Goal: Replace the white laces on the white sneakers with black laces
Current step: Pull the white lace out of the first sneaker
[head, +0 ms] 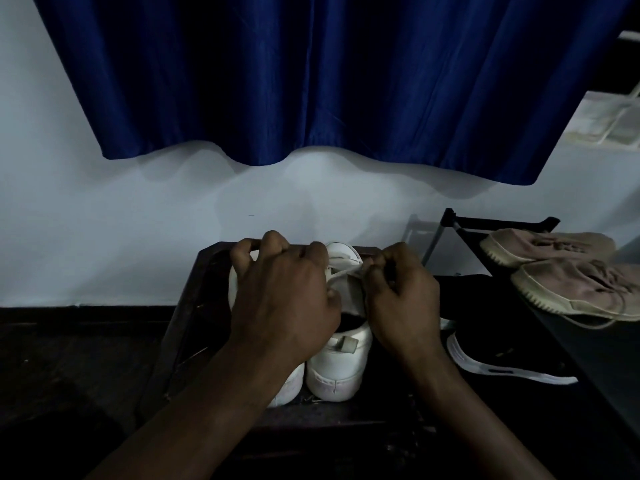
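Tray [187,306]: left hand [280,299] grips sneaker [291,383], right hand [401,299] lace [346,271].

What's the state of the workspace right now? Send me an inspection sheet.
Surface: dark wooden tray, dimly lit.
Job's things: white sneakers side by side on it, heels toward the camera; white lace on the right-hand shoe; black laces not seen.
Clutter: black shoe with a white sole right of the pair; beige sneakers on a rack further right.
Grippers: left hand grips the left-hand sneaker; right hand pinches the white lace.
Cables: nothing seen.
Surroundings: blue curtain over a white wall.
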`<move>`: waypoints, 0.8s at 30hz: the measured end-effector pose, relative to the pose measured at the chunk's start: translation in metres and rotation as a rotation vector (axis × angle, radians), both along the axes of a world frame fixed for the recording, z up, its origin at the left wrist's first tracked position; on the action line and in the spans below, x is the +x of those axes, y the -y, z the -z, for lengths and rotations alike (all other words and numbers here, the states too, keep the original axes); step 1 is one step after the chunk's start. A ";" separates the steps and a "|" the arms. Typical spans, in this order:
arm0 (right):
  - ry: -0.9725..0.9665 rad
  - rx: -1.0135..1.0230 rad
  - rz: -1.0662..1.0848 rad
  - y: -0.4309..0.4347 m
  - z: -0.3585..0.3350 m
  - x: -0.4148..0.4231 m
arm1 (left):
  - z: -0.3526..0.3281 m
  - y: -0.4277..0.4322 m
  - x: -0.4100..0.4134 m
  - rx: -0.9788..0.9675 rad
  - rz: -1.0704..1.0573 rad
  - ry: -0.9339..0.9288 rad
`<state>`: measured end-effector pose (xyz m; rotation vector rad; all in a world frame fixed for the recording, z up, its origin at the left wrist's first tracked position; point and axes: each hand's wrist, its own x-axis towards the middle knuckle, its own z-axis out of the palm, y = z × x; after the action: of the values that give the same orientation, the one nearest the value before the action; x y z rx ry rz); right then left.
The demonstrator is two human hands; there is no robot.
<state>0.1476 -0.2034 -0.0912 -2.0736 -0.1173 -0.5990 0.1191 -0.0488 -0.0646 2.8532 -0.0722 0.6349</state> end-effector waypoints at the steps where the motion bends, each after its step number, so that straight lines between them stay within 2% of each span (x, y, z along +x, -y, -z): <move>1: 0.031 -0.002 -0.029 0.000 0.000 0.000 | 0.001 0.000 0.000 -0.002 0.000 0.007; 4: 0.086 -0.063 -0.149 0.000 -0.002 0.001 | 0.002 -0.001 0.000 -0.021 0.005 0.019; 7: 0.052 -0.162 -0.234 0.002 -0.005 0.002 | 0.002 -0.002 -0.001 -0.021 0.022 0.023; 10: 0.009 -0.249 -0.245 0.003 -0.009 0.004 | 0.003 -0.002 -0.001 -0.029 0.039 0.032; 14: 0.078 -0.399 -0.230 0.003 -0.011 0.008 | 0.004 -0.003 -0.002 -0.035 0.040 0.058; 16: 0.085 -0.364 -0.170 0.001 -0.007 0.007 | 0.004 -0.003 -0.002 -0.036 0.040 0.044; 18: 0.076 -0.152 -0.082 -0.003 -0.001 0.003 | 0.003 -0.003 -0.001 -0.042 0.040 0.032; 20: 0.017 0.338 -0.073 -0.008 -0.005 0.001 | 0.002 -0.002 -0.001 -0.039 0.042 0.026; 22: -0.096 0.840 -0.164 -0.009 -0.017 -0.001 | 0.002 -0.002 0.000 -0.033 0.047 0.033; 23: -0.150 0.968 -0.199 -0.010 -0.024 -0.002 | 0.002 -0.002 0.000 -0.032 0.046 0.037; 24: -0.187 1.006 -0.221 -0.010 -0.027 -0.002 | 0.002 -0.002 0.000 -0.034 0.045 0.040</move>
<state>0.1454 -0.1932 -0.0641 -1.1055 0.0609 -0.2312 0.1189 -0.0471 -0.0667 2.7987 -0.1299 0.6771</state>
